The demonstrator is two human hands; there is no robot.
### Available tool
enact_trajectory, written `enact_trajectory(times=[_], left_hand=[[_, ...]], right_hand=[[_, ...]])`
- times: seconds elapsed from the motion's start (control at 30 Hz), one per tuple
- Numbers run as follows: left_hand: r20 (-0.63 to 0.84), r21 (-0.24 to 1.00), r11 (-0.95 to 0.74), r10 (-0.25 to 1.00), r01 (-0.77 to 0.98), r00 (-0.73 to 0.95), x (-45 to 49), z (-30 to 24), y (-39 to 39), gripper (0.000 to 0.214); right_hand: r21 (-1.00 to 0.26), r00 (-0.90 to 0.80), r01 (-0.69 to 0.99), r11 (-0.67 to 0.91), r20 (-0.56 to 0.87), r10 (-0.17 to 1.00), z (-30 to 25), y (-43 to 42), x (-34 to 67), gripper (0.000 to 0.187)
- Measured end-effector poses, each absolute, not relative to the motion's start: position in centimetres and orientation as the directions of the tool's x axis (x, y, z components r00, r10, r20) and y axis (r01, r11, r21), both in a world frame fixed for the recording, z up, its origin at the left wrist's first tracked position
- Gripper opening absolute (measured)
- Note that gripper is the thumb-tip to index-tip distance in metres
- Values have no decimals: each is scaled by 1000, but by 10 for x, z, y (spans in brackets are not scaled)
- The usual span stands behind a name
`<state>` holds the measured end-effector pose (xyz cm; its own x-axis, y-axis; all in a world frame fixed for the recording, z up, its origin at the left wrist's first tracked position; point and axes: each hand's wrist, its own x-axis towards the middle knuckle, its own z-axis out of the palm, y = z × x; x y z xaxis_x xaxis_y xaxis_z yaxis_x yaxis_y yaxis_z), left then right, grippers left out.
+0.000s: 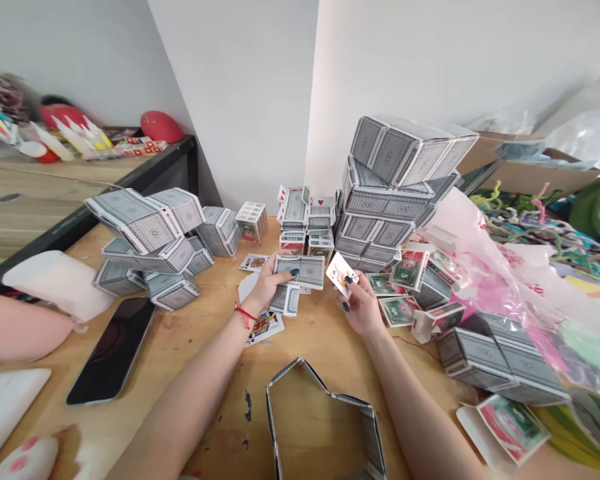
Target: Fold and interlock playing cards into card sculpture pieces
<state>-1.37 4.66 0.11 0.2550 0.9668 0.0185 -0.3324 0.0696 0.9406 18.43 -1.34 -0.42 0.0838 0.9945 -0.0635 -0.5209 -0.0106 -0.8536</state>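
Note:
In my left hand (269, 283) is a piece of joined playing cards (311, 271), grey patterned backs up, the thumb pressing on top. My right hand (361, 305) pinches a single playing card (341, 272) with its face toward me. Below my left hand lie more cards, some back up (286, 300) and a face card (266, 327) partly under the wrist. Between my forearms, close to me, stands an angular open frame of joined cards (325, 393). Just beyond my hands sit stacked card packs (294, 212).
Block stacks built from cards rise at left (145, 227) and right (390, 193). A black phone (113, 350) lies at left. Green-and-red card boxes (400, 311) and card blocks (500, 360) crowd the right, beside pink plastic bags (465, 220). A wall stands behind.

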Motion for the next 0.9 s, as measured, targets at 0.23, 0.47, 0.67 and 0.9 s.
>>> enact_trajectory(times=[0.23, 0.47, 0.67, 0.9], left_hand=[[180, 983, -175, 978, -50, 110, -10, 4, 45, 34], [198, 980, -197, 974, -23, 112, -11, 3, 46, 36], [179, 984, -177, 979, -32, 96, -10, 3, 46, 34], [232, 969, -235, 972, 71, 47, -10, 3, 45, 33]], right_hand=[[-903, 213, -421, 90, -2, 977, -5, -11, 185, 37], [-928, 305, -348, 131, 20, 952, -13, -9, 188, 43], [-962, 323, -203, 183, 111, 940, -16, -8, 189, 40], [-984, 270, 30, 176, 177, 946, -16, -11, 190, 31]])
